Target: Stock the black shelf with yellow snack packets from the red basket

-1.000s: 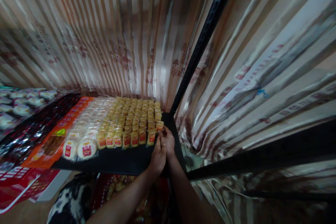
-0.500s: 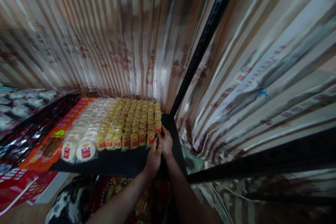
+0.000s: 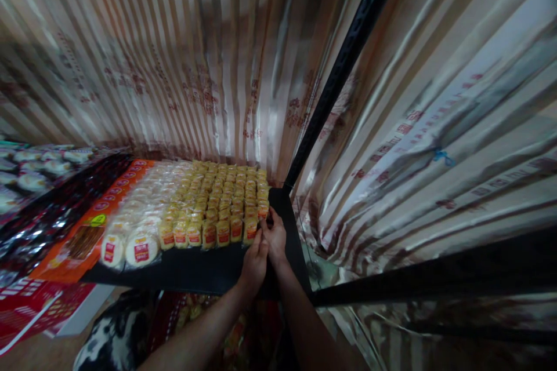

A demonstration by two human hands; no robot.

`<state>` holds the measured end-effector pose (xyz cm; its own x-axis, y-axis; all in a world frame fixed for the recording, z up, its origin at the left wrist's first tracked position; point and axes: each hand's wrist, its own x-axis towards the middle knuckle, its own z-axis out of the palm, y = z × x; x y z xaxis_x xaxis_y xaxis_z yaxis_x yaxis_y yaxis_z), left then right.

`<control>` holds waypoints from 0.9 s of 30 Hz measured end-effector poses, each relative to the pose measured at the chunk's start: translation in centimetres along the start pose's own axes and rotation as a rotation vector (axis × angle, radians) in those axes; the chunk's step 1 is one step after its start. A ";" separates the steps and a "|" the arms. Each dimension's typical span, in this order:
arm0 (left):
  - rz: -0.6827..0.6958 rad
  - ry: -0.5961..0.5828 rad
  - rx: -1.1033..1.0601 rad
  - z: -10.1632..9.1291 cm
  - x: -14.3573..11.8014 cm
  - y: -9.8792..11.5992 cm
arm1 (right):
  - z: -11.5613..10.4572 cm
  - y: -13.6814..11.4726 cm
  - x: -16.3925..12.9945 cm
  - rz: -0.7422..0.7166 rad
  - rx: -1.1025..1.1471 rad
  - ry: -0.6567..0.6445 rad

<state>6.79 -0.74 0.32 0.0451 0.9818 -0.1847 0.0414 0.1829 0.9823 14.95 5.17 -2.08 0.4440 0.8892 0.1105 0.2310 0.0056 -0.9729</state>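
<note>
Rows of small yellow wrapped cakes with red labels stand at the right end of a black shelf. At the front of the rightmost row, my right hand has its thumb and fingers closed about a wrapped cake. Close against it on the left is my left hand, its fingers pressed together near the right thumb and just below the row's front. Whatever lies between the left fingertips is too small and dark to make out.
Left of the cakes are white round packs, an orange packet and dark shiny packets. A black upright post rises at the shelf's right corner, before striped sheeting. Below stand red baskets and a black-and-white patterned thing.
My left fingertips have drawn slightly down from the front cakes. The right hand stays at the same cake, and the view has shifted a little.
</note>
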 end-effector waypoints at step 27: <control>-0.426 -0.340 -0.444 -5.7 -12.9 -3.0 | -4.0 -1.2 -15.5 -0.194 -0.191 -0.045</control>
<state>0.44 -13.64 -0.02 0.4281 0.7624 -0.4852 -0.2831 0.6230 0.7292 11.25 -10.41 -1.86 0.3379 0.8993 0.2775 0.4686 0.0950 -0.8783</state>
